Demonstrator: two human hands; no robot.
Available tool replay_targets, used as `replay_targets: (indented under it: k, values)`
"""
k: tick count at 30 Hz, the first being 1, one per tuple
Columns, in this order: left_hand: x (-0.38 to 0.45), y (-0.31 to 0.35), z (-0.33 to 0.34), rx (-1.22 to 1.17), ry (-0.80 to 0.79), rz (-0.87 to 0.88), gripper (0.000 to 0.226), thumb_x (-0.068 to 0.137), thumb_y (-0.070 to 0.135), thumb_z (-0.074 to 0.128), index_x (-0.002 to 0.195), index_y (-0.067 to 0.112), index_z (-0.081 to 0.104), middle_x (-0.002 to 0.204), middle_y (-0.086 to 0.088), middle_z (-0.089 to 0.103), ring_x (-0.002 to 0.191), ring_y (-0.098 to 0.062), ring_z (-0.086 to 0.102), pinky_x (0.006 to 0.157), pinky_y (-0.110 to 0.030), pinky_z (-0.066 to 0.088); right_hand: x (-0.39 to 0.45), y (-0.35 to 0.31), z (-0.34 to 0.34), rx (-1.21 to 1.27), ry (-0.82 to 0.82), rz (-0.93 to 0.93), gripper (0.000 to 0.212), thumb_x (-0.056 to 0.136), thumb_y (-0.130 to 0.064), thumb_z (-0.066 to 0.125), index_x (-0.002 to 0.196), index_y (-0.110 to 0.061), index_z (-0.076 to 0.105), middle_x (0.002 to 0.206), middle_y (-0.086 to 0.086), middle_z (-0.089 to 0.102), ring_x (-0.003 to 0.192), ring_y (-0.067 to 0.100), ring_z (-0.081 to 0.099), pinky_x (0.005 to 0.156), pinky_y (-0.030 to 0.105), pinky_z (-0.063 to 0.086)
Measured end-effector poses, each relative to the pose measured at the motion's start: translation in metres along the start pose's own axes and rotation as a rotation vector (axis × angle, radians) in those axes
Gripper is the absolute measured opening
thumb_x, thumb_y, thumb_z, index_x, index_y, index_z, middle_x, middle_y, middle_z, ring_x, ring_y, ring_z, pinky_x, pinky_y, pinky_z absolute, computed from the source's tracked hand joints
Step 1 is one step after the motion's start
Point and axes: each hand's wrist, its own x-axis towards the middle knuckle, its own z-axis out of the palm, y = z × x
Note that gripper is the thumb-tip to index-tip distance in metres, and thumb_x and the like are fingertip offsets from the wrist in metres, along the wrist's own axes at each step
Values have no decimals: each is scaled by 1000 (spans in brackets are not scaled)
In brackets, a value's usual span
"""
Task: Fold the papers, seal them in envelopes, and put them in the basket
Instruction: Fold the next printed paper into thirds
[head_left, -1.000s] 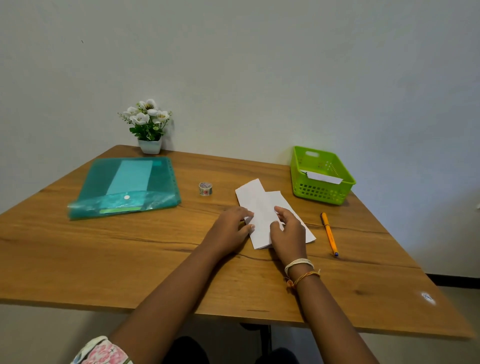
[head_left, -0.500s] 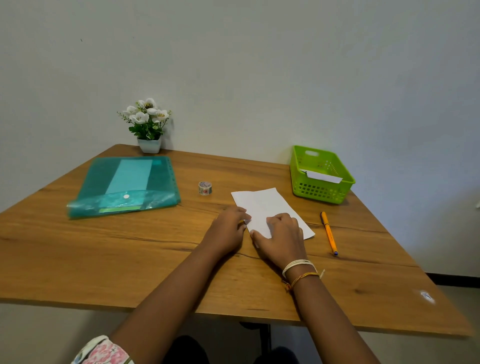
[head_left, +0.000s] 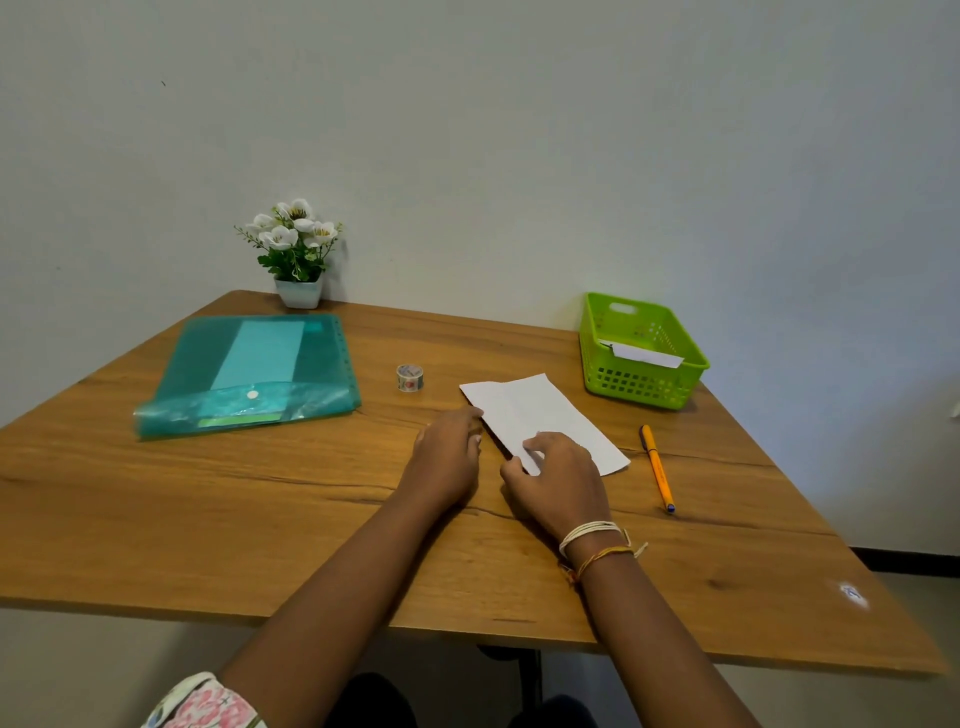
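Note:
A folded white paper (head_left: 540, 410) lies flat on the wooden table (head_left: 208, 519), slanting from far left to near right. My left hand (head_left: 449, 452) rests with curled fingers pressing on the paper's left edge. My right hand (head_left: 558, 483) covers the near corner and pinches it between thumb and fingers. The green plastic basket (head_left: 634, 387) stands at the far right of the table with a white envelope (head_left: 644, 356) leaning inside it.
A small roll of patterned tape (head_left: 410, 377) sits just left of the paper. An orange pen (head_left: 657, 467) lies to its right. A teal plastic folder (head_left: 249, 374) holding sheets lies at the far left, with a potted white flower (head_left: 296, 254) behind it by the wall.
The raised flap of the paper has been folded down flat. My right hand slid back to the near corner and changed from pressing flat to pinching it. My left hand stayed at the left edge.

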Motion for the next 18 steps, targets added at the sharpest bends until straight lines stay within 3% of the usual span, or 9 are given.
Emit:
replay_targets:
  k: [5,9,12,15,18]
  values:
    - [0,1,0,-27,-7,-7,39,94,17,53,132,21,48,130,-1,57,120,-16,53,102,-43,44,1,0,1,70,45,-56,28,93,-29,47,90,-15,71,86,2,71,75,13,59,61,27,48]
    - [0,2,-2,-18,-12,9,40,94,19,53,133,22,48,131,1,57,121,-15,52,104,-43,43,1,2,1,232,120,-72,31,97,-24,43,88,-11,69,78,4,67,69,15,58,60,35,47]
    - [-1,2,-2,-2,-28,34,42,95,22,51,137,23,44,133,0,56,122,-16,52,104,-44,43,1,6,0,393,187,-64,32,97,-22,42,71,-15,59,62,-5,54,58,4,47,51,18,34]
    - [-3,2,-1,7,-19,111,41,96,20,49,136,21,44,126,-1,60,115,-19,55,99,-43,44,3,8,1,490,259,-39,34,95,-25,40,64,-15,50,54,-8,39,52,5,37,49,21,24]
    - [-4,1,-1,28,-14,131,40,97,18,47,136,21,43,127,-2,58,112,-20,55,96,-43,44,3,8,2,474,293,-30,31,99,-21,43,77,-9,61,64,6,55,58,8,43,52,29,31]
